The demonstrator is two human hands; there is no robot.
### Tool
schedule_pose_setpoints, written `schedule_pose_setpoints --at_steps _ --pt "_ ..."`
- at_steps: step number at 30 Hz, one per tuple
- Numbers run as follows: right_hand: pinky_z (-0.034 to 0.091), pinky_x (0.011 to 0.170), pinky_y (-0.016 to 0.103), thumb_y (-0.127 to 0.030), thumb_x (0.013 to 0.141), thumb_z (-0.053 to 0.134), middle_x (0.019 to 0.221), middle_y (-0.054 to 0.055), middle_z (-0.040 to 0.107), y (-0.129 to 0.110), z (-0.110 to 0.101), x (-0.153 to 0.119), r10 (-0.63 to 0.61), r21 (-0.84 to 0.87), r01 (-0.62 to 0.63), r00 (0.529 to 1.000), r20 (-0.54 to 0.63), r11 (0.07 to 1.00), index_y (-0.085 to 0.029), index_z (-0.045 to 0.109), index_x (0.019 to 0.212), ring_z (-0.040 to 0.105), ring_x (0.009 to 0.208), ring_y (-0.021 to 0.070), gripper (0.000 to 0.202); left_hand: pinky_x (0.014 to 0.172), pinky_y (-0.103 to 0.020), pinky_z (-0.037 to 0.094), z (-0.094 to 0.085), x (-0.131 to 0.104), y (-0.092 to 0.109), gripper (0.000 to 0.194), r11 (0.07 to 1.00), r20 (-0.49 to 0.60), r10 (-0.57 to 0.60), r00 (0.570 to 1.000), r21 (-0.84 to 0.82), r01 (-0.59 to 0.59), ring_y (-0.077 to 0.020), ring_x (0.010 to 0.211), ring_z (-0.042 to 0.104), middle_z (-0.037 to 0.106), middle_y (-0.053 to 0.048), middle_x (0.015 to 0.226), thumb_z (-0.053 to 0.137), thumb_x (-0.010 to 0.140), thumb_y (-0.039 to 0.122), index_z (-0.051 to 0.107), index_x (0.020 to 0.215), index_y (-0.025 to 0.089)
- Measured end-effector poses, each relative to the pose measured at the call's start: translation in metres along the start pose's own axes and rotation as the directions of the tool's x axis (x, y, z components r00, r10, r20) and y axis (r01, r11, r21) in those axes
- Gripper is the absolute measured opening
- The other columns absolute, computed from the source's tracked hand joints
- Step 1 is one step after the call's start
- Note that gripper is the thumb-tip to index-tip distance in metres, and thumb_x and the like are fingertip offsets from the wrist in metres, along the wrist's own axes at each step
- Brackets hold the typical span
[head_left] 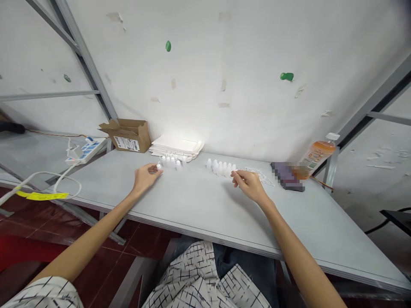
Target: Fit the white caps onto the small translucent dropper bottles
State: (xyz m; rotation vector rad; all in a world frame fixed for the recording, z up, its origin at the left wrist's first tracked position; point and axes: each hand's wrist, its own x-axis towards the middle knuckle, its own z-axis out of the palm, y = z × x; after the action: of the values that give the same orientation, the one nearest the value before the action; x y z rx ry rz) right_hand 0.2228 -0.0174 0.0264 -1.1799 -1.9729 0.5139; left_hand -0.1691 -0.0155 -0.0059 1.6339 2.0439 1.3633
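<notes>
Left hand [146, 177]: thumb and fingers pinched on a small white bottle [159, 166]; left cluster [170, 161] sits just right of its fingertips. Right hand [248, 183]: fingers curled nearly closed at the right end of the second cluster [220, 166], just to its left (can't tell from where I'm standing if it's gripping one). Drink bottle [317, 156] farther right of that hand.

No text can be read. Too small or blurred to make out are the print on the cardboard box's [144, 136] white label [127, 144], the yellow tag [48, 196], the drink bottle [317, 153] and the patterned shirt [199, 261].
</notes>
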Motion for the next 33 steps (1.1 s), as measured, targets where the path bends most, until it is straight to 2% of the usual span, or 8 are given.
schedule_pose_setpoints --at_steps 6,13,19,25,27,29,31,33 --pt "0.047 0.059 0.029 -0.041 0.097 0.042 0.063 0.002 0.065 0.002 0.0 -0.001 -0.009 -0.024 0.009 1.0 0.006 1.0 -0.02 0.059 0.067 0.063 0.058 0.0168 0.04 0.088 -0.035 0.054 0.01 0.02 0.002 0.029 0.998 0.007 -0.054 0.999 0.024 0.054 -0.0241 0.079 0.071 0.073 -0.005 0.075 0.072 0.058 0.036 0.067 0.078 0.015" --pt "0.045 0.059 0.028 -0.04 0.097 0.042 0.062 0.002 0.064 -0.001 -0.002 -0.001 -0.017 -0.063 0.017 1.0 0.014 0.998 -0.02 0.058 0.064 0.061 0.058 0.0165 0.042 0.091 -0.035 0.054 0.007 0.015 0.0 0.037 0.987 0.025 -0.147 0.989 -0.066 0.148 -0.0251 0.081 0.071 0.073 -0.006 0.077 0.076 0.053 0.035 0.068 0.083 0.015" --pt "0.042 0.059 0.028 -0.038 0.098 0.042 0.06 0.002 0.062 -0.001 -0.002 0.0 -0.039 -0.091 0.04 0.999 0.012 0.995 -0.02 0.055 0.062 0.058 0.058 0.0159 0.042 0.093 -0.036 0.053 0.0 0.017 -0.002 0.042 0.989 0.011 -0.15 0.989 -0.012 0.15 -0.0267 0.087 0.071 0.074 -0.006 0.081 0.078 0.052 0.037 0.07 0.087 0.015" --pt "0.043 0.058 0.028 -0.042 0.098 0.041 0.06 0.003 0.063 0.001 -0.002 0.0 -0.036 -0.111 0.039 0.999 0.025 0.993 -0.02 0.055 0.062 0.059 0.058 0.0168 0.044 0.095 -0.038 0.052 -0.004 0.016 -0.008 0.048 0.986 0.019 -0.169 0.985 -0.002 0.169 -0.0277 0.089 0.07 0.073 -0.004 0.083 0.08 0.052 0.042 0.07 0.092 0.017" --pt "0.044 0.059 0.029 -0.046 0.098 0.039 0.06 0.003 0.064 0.002 -0.002 0.0 -0.026 -0.117 0.029 0.999 0.032 0.993 -0.021 0.057 0.063 0.06 0.058 0.0174 0.047 0.097 -0.041 0.05 -0.009 0.01 -0.003 0.047 0.992 -0.012 -0.113 0.994 0.055 0.114 -0.0283 0.089 0.069 0.072 -0.004 0.082 0.079 0.055 0.045 0.07 0.093 0.018" --pt "0.044 0.06 0.029 -0.05 0.098 0.037 0.061 0.004 0.065 0.002 -0.002 0.001 -0.014 -0.129 0.018 0.999 0.034 0.991 -0.021 0.058 0.063 0.06 0.059 0.0179 0.05 0.098 -0.044 0.048 -0.015 0.0 0.008 0.047 0.987 -0.098 0.017 0.995 0.16 -0.001 -0.0283 0.089 0.067 0.07 -0.006 0.084 0.078 0.06 0.045 0.07 0.097 0.018" --pt "0.045 0.06 0.03 -0.053 0.097 0.037 0.061 0.004 0.065 0.004 -0.002 0.001 -0.005 -0.148 0.01 1.0 0.03 0.989 -0.021 0.06 0.064 0.06 0.059 0.0183 0.051 0.094 -0.042 0.049 -0.019 -0.012 0.024 0.044 0.964 -0.218 0.168 0.961 0.242 -0.113 -0.0258 0.088 0.065 0.069 -0.007 0.091 0.073 0.069 0.047 0.069 0.102 0.019" --pt "0.045 0.06 0.029 -0.053 0.097 0.038 0.061 0.004 0.065 0.006 -0.002 0.002 0.0 -0.172 0.004 1.0 0.023 0.985 -0.021 0.06 0.064 0.061 0.06 0.0183 0.051 0.083 -0.037 0.051 -0.019 -0.023 0.045 0.038 0.954 -0.268 0.237 0.934 0.245 -0.172 -0.021 0.082 0.062 0.068 -0.005 0.1 0.065 0.079 0.05 0.068 0.105 0.023"
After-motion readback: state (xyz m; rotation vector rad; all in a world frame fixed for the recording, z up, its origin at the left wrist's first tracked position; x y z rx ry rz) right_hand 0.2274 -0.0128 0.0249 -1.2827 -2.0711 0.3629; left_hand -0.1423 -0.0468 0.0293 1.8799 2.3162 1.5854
